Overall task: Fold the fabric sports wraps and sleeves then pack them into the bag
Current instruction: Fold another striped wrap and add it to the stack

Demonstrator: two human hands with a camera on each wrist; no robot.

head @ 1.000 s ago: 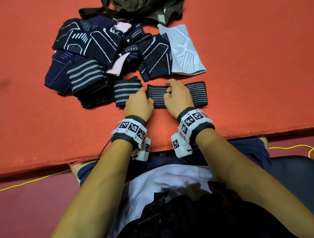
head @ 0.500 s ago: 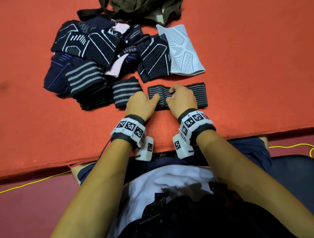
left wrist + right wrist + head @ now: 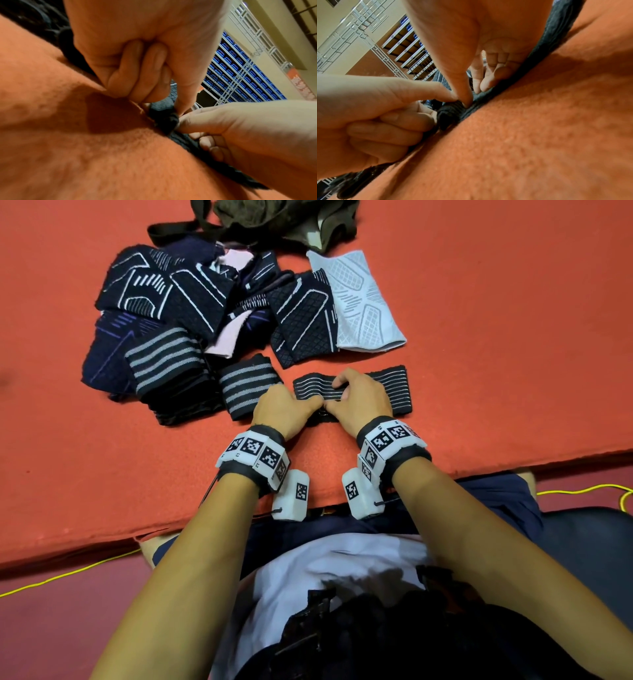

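A long black wrap with thin grey stripes (image 3: 399, 392) lies flat across the orange mat in front of me. Both hands work its near edge at the middle. My left hand (image 3: 291, 409) has its fingers curled and its thumb pressed onto a small bunched fold of the wrap (image 3: 169, 119). My right hand (image 3: 346, 395) lays its fingers over the top of the wrap and pinches the same fold (image 3: 450, 113) with its thumb. The two thumb tips touch. The olive bag (image 3: 274, 217) lies slumped at the far edge, well beyond the hands.
A pile of dark patterned sleeves (image 3: 164, 299) and folded striped wraps (image 3: 250, 385) lies to the left and behind. A pale grey sleeve (image 3: 363, 302) lies behind the wrap. The orange mat (image 3: 513, 337) ends just before my lap; a yellow cable (image 3: 582, 491) runs on the floor.
My left hand has slid right along the wrap's near edge until its thumb meets the right thumb. The near edge has bunched into a small fold between them.
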